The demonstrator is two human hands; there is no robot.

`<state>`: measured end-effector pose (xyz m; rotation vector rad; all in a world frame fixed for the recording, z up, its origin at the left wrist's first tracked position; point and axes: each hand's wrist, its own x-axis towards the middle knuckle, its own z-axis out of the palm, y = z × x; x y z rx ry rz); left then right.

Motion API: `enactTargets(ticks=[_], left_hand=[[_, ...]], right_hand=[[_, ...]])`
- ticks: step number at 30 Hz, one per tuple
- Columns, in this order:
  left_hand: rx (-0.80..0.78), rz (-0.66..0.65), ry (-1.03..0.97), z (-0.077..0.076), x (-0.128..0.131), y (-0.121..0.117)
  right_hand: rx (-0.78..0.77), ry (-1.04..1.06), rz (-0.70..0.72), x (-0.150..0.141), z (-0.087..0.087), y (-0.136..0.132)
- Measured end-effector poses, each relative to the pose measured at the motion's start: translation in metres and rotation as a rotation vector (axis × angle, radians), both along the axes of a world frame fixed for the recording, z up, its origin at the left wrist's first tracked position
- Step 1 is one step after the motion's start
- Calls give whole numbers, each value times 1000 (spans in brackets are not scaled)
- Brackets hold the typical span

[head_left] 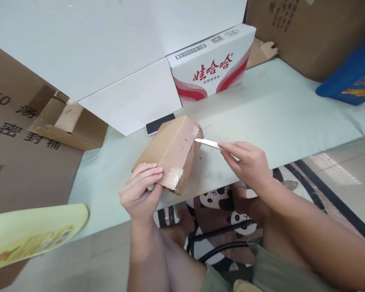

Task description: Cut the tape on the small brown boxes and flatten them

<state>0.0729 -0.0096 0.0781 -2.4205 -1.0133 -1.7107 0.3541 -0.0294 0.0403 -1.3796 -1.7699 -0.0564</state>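
A brown cardboard box [166, 148] lies tilted on the pale green cloth of the low table, clear tape on the side facing me. My left hand [142, 186] grips its near left corner, fingers over the top and thumb underneath. Between the fingers and thumb of my right hand [246, 160] is a slim white utility knife [211, 144]. Its tip meets the taped side near the box's far right corner, along a dark slit or seam. Just behind the box rests a dark flat phone-like device [160, 123], partly hidden by it.
A white and red water carton [211, 67] and a large white panel [124, 97] stand behind. To the right is a blue bottle [349, 73]; at the left, a yellow bottle [39, 231] and an open cardboard box [69, 121]. A panda-patterned mat [214, 198] lies below.
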Motion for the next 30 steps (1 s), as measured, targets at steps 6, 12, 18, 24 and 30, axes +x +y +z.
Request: enactTargets(ticks=[6, 12, 18, 24, 30], left_hand=[[-23, 0, 11, 0, -1, -1], [-47, 39, -135, -3, -21, -1], [-218, 78, -221, -13, -31, 2], [-270, 339, -431, -16, -26, 3], [-404, 450, -799, -18, -41, 10]], right_hand=[[49, -56, 34, -1, 0, -3], [-65, 24, -150, 28, -1, 7], [-172, 173, -188, 32, -12, 13], [-428, 36, -142, 21, -38, 27], [-425, 56, 4, 7, -34, 25]])
